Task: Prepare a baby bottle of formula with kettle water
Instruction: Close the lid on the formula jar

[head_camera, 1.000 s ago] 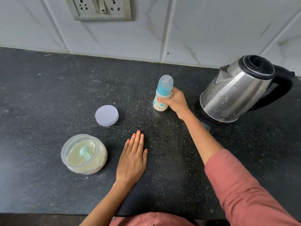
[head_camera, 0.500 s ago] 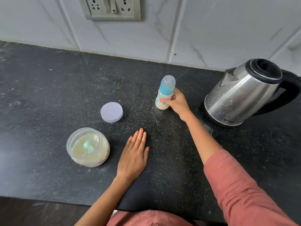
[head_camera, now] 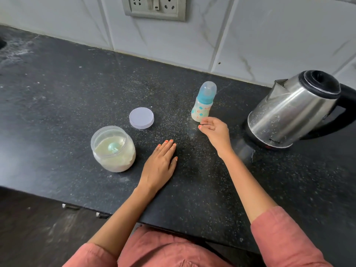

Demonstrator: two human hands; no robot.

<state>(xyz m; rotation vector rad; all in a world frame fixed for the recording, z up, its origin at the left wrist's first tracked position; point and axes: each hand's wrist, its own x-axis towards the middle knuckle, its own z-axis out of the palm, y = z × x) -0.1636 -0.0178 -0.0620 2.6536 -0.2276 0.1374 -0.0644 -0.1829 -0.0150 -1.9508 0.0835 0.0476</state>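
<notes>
A small baby bottle (head_camera: 202, 106) with a teal collar, a clear cap and milky contents stands upright on the black counter (head_camera: 77, 89). My right hand (head_camera: 214, 130) hovers just in front of it, fingers loosely apart, holding nothing. Flat on the counter lies my left hand (head_camera: 160, 164), palm down, beside an open clear jar of formula powder (head_camera: 113, 149) with a teal scoop inside. The jar's pale lilac lid (head_camera: 141, 118) rests behind the jar. A steel kettle (head_camera: 292, 110) with a black lid and handle sits on its base at the right.
A white marble-tiled wall (head_camera: 269, 35) with a socket plate (head_camera: 155, 7) backs the counter. The counter's front edge runs close to my body, with dark floor below at the left.
My right hand has let go of the bottle and drawn back toward me. The bottle stays standing. The view has shifted so everything sits further right.
</notes>
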